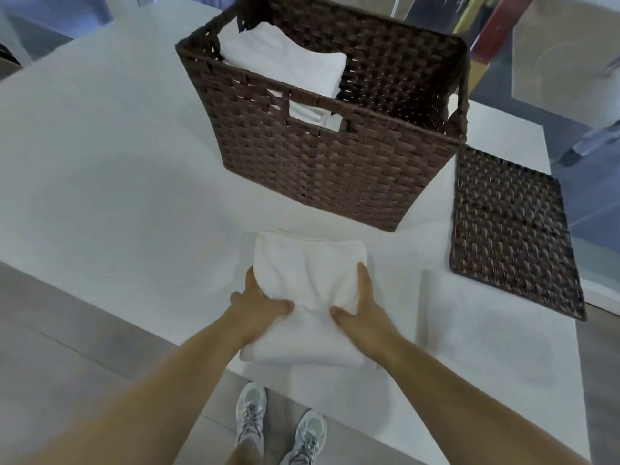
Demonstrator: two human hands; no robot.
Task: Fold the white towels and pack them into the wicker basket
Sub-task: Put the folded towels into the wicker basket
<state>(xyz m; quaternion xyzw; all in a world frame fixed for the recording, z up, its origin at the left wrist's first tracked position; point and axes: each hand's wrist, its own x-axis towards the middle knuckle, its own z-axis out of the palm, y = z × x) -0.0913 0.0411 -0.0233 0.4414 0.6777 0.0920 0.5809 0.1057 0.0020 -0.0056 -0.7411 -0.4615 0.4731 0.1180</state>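
White table (pixel 110 169), pale and broad, stood at the person's front with grey flooring below its near edge. Folded white towel (pixel 307 286) lay at that near edge, held from both sides: left hand (pixel 256 298) gripped its left flank, thumb on top; right hand (pixel 360 307) gripped its right flank likewise, fingers partly tucked beneath. Wicker basket (pixel 322 172), dark brown, stood just beyond the hands, open-topped, with stacked towels (pixel 285 62) filling its left half and the right half vacant. Woven lid (pixel 510 229) lay flat to the right of the right hand. Judged step: lifting the bundle for packing. Recommended handling: keep both thumbs pressing the layers, lift level, lower into the vacant half beside the stack.
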